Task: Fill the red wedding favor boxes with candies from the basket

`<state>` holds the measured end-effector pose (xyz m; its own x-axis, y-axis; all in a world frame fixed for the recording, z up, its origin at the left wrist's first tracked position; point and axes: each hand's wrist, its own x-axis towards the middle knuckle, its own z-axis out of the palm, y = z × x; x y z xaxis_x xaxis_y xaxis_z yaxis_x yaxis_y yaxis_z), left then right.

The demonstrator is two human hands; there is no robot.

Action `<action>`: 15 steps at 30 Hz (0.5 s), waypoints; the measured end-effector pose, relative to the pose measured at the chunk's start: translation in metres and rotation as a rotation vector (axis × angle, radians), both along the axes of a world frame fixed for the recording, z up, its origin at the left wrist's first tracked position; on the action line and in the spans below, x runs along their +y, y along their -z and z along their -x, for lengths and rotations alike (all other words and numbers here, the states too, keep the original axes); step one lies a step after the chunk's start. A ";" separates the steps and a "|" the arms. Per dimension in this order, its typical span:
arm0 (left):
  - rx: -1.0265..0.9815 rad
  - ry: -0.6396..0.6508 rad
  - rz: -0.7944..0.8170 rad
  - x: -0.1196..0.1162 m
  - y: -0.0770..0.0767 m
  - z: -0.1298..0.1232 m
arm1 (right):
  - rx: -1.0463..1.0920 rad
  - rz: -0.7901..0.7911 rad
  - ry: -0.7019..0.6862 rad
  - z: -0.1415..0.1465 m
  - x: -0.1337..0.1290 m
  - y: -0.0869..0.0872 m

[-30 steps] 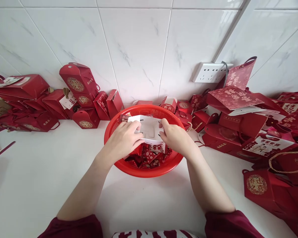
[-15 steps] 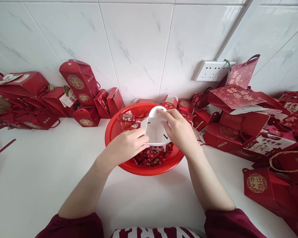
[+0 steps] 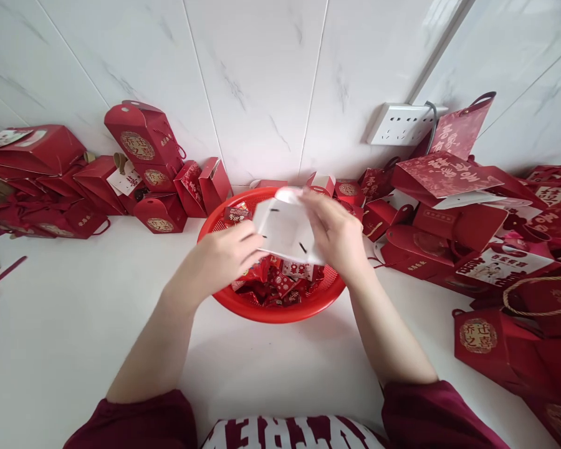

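Observation:
Above the basket, a small paper gift box point(image 3: 287, 229) is held between both hands, its white inside with short dark slits facing up. My left hand point(image 3: 227, 254) is closed on its left edge, fingers towards the middle. From the right, my right hand point(image 3: 335, 232) grips the box's right side near the rounded flap, slightly blurred by motion. Below the box stands a red plastic basket point(image 3: 280, 315) holding many red-wrapped candies point(image 3: 283, 280). The outer face of the held box is hidden.
Red gift boxes point(image 3: 143, 140) are stacked by the wall on the left. On the right lies a larger pile of red boxes and bags point(image 3: 449, 181). A white power strip point(image 3: 399, 125) is fixed on the tiled wall. The white counter point(image 3: 98, 299) runs beneath everything.
The box has shifted slightly left and up and tilted, its opening looking flatter and wider. Both hands have moved with it, still holding it.

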<state>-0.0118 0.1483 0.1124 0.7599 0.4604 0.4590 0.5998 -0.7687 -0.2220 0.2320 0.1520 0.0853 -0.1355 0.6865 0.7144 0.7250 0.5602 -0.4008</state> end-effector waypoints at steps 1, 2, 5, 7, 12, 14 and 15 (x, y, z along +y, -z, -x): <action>-0.052 -0.055 -0.022 0.002 -0.004 0.007 | 0.067 -0.107 0.039 -0.002 -0.004 -0.006; -0.101 -0.114 -0.034 0.004 -0.007 0.013 | 0.114 -0.182 0.080 -0.005 -0.008 -0.012; -0.190 -0.250 -0.003 0.007 -0.012 0.025 | 0.142 -0.114 0.096 -0.011 -0.020 -0.025; -0.201 -0.284 0.053 0.008 -0.013 0.026 | 0.012 0.150 -0.006 -0.010 -0.023 -0.025; -0.183 -0.286 0.196 0.008 -0.012 0.023 | -0.705 0.774 -0.082 0.017 -0.021 0.003; -0.137 -0.303 0.288 0.008 -0.014 0.024 | -0.783 0.808 -0.108 0.031 -0.021 0.016; -0.113 -0.317 0.333 0.008 -0.015 0.026 | -0.781 0.808 -0.129 0.036 -0.022 0.021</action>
